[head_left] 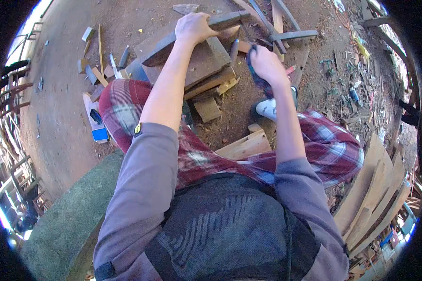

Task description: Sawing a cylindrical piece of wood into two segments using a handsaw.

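Note:
My left hand [192,29] is closed over the top of a dark wooden plank [164,50], pressing it against a wide wooden block [205,64]. The plank lies at a slant, its right end jutting past the block. To the right, my right hand [267,66] is wrapped round the dark handle of a handsaw [255,75]. Its thin blade runs up toward the plank's right end; whether it touches the wood I cannot tell. Under the block sit more wood pieces, one a small offcut [207,109].
Long wood strips [293,35] lie crossed at the far right. Scattered offcuts and tools [122,58] lie left of the block. A blue box [100,135] is by my left knee. Curved boards [370,192] stack at right, near a grey-green slab [75,206] at left.

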Tool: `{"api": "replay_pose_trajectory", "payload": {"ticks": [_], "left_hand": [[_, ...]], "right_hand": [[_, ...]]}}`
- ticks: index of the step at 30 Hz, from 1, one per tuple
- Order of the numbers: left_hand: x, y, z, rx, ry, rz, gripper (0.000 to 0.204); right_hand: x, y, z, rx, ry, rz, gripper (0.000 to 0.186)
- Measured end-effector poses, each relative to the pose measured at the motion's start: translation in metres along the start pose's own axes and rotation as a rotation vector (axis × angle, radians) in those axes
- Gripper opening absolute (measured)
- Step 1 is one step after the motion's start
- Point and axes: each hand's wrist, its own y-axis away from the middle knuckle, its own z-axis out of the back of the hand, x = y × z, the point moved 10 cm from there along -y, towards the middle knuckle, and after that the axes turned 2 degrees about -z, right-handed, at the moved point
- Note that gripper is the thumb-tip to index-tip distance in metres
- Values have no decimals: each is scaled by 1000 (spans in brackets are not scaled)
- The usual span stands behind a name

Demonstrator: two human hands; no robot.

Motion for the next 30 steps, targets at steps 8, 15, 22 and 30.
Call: {"api": "replay_pose_trajectory", "payload": {"ticks": [8, 15, 22, 30], "left_hand": [[0, 3, 10, 23, 40, 51, 60], [3, -2, 8, 73, 55, 43, 64], [-6, 0, 8, 40, 32, 19, 62], [1, 3, 11, 55, 44, 69, 61]], "right_hand": [[-3, 7, -10, -79, -121, 12, 40], [-17, 73, 7, 12, -1, -80, 36], [17, -40, 0, -16, -67, 42, 40], [-15, 31, -8, -60, -142, -15, 33]]}}
